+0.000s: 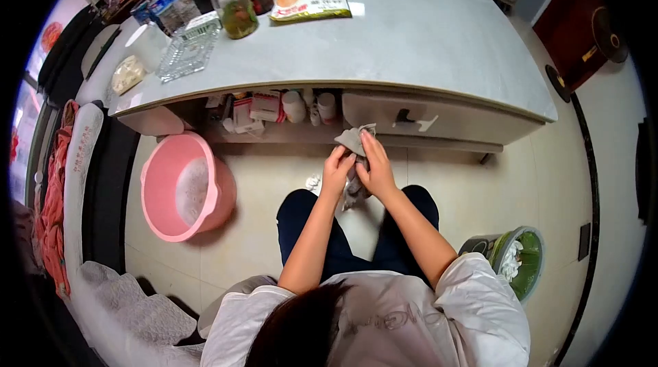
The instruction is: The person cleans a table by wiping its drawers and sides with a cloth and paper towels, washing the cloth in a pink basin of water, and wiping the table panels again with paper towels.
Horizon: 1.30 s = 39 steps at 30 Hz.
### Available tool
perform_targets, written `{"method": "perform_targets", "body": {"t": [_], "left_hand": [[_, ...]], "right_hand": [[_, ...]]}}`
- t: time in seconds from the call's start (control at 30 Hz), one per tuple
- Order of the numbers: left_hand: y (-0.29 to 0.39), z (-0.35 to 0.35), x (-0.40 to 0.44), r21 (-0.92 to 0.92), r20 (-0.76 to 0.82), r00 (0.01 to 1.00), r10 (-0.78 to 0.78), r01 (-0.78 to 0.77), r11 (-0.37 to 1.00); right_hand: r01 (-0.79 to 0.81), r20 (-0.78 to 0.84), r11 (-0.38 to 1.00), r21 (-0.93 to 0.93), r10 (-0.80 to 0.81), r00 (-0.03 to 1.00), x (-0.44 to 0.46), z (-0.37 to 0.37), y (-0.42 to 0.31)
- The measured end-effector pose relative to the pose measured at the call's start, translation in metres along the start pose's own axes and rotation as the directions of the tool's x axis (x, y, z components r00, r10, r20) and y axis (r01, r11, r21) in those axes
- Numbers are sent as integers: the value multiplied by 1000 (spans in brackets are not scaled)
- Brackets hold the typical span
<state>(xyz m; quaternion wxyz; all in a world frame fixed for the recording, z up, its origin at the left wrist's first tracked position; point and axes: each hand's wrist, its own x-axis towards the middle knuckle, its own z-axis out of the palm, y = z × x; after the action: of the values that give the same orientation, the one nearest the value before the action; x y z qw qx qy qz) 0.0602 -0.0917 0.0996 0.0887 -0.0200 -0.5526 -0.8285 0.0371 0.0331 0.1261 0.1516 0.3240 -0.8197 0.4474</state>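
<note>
A crumpled grey cloth (pixel 351 141) is between my two hands, above the floor and in front of my knees. My left hand (pixel 334 169) has its fingers closed on the cloth's left side. On the other side, my right hand (pixel 378 169) presses against it with fingers fairly straight and thumb bent in. Part of the cloth (pixel 354 192) hangs down below the hands, and its exact shape is partly hidden by them. A small white crumpled item (pixel 314 182) lies on the floor just left of my left hand; I cannot tell what it is.
A pink basin (pixel 223 196) with foamy water stands at the left. The table (pixel 411 31) ahead has an open shelf with white bottles (pixel 295 106) and a drawer (pixel 445 120). Jars, bottles and a snack packet (pixel 312 0) stand on top. A green-lined bin (pixel 529 264) is at the right.
</note>
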Motion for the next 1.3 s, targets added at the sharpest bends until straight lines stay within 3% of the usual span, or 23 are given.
{"method": "perform_targets", "body": {"t": [0.1, 0.23, 0.33, 0.37, 0.47, 0.6, 0.7, 0.8, 0.87, 0.93, 1.03, 1.17, 1.23, 1.3], "left_hand": [[36, -18, -9, 68, -110, 990, 86, -79, 995], [87, -44, -15, 80, -123, 969, 213, -204, 976], [110, -77, -15, 170, -156, 926, 345, -319, 933], [119, -90, -13, 305, -130, 909, 397, -344, 888], [162, -101, -17, 336, -180, 902, 392, -318, 886], [172, -148, -21, 456, -283, 860, 424, -268, 849], [167, -183, -16, 467, -360, 844, 397, -204, 860], [173, -191, -1, 492, -398, 845, 357, -132, 860], [183, -195, 15, 585, -373, 818, 437, -158, 796], [202, -199, 35, 623, -382, 780, 496, -180, 762], [248, -212, 63, 714, -415, 662, 624, -188, 674], [306, -263, 129, 905, -388, 361, 848, -25, 425], [325, -306, 171, 890, -433, 343, 833, 17, 456], [338, -335, 196, 869, -487, 351, 800, 104, 483]], "right_hand": [[101, -4, 994, 44, -101, 995, 23, 14, -31], [161, 10, 985, 65, -162, 987, 59, 27, -77], [229, -39, 971, 64, -226, 973, 99, 31, -110], [256, -50, 965, 60, -253, 966, 115, 32, -121], [368, -54, 928, -64, -371, 927, 170, 27, -158], [515, -80, 813, -272, -553, 829, 250, 32, -186], [596, 61, 745, -298, -609, 791, 294, 45, -185], [669, 228, 677, -306, -630, 742, 311, 79, -128], [613, 320, 707, -354, -524, 789, 311, 87, -107], [535, 298, 749, -391, -447, 843, 317, 82, -110], [387, 294, 896, -216, -319, 901, 323, 65, -147], [523, 154, 852, -34, -513, 845, 315, 59, -196], [534, 117, 845, 43, -535, 837, 299, 60, -207], [478, 205, 878, 22, -472, 857, 293, 68, -203]]}}
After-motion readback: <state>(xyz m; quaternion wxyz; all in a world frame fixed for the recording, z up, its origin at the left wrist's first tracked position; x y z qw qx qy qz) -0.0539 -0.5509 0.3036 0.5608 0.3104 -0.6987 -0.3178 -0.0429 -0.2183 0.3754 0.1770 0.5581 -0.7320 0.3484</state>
